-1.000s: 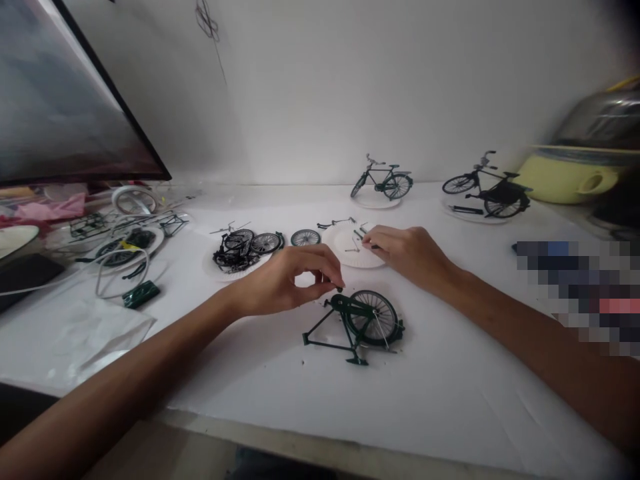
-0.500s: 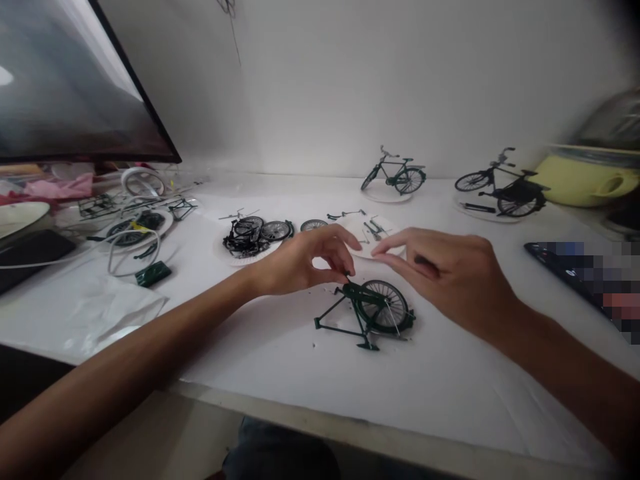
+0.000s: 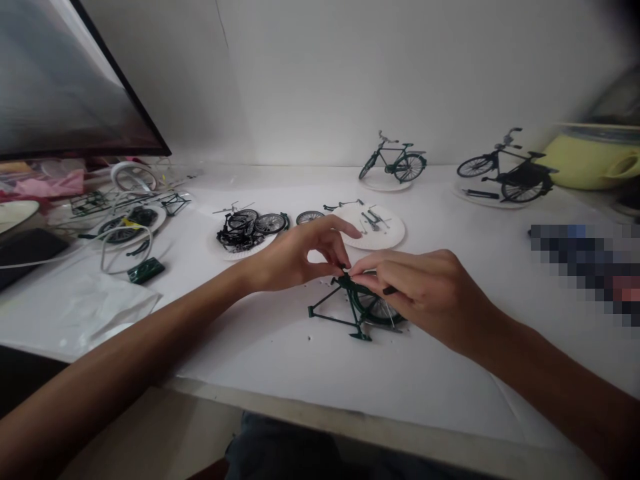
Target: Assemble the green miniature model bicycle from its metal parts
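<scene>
A dark green model bicycle frame [image 3: 334,316] lies on its side on the white table, its spoked rear wheel [image 3: 377,308] attached and partly covered by my right hand. My left hand [image 3: 305,259] comes from the left, thumb and fingers pinching the frame's upper end. Fingertips of my right hand [image 3: 425,287] press together right against that same spot; whatever tiny part they pinch is hidden. A short dark piece [image 3: 389,290] pokes out from the curled fingers of my right hand, its kind unclear.
Behind my hands are a paper plate [image 3: 395,230] with small metal parts and another with black bicycle parts [image 3: 240,230]. Two model bicycles [image 3: 395,163] stand at the back. Left are a cable [image 3: 105,257], a green block [image 3: 146,270] and a monitor [image 3: 75,87]; right, a yellow pot [image 3: 585,160].
My right hand has moved left and down, bringing its fingertips to those of my left hand and covering part of the wheel. My left hand has kept its pinch. The whole view has shifted slightly.
</scene>
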Available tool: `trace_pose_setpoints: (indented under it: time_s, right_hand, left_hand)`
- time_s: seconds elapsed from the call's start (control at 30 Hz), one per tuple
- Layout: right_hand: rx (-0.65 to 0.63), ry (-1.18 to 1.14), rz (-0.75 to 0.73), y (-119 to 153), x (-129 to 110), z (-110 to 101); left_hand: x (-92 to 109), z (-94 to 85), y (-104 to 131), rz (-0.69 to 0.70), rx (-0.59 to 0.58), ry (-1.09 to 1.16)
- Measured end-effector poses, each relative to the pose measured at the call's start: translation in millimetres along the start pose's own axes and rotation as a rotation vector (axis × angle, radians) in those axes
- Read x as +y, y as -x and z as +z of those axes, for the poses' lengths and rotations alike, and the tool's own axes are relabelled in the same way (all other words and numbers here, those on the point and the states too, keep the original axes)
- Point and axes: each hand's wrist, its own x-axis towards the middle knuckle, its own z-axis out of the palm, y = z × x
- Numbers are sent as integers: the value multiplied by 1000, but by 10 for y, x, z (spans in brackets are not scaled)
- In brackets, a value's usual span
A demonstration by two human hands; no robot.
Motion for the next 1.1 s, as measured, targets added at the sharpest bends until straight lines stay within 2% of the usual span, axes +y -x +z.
trace_pose_setpoints:
  time_s: [0.4,0.63,0.73,0.83,0.97,1.03,1.1]
  right_hand:
    - [-57,71,-66,39,24,47]
    - [-65,98,-45,38,13,38]
    - [-8,82,-25,24,16,18]
    - [110,9,60,-1,1,-28]
    - [231,-316,254,-33,-40,-83]
    - [283,-415,259,-46,-61,-96]
    - [298,-390,248,-58,-82,-95]
  left_hand:
    - [-6,2,0,-4,-53,9]
    - [-33,2,0,6,-44,-17]
    - [-39,2,1,13,-36,-37]
    - [-44,6,7,11,-32,-49]
    - [-61,14,15,23,-27,-31]
    - [-69,17,17,27,-24,-27]
    - [-70,17,17,26,-24,-26]
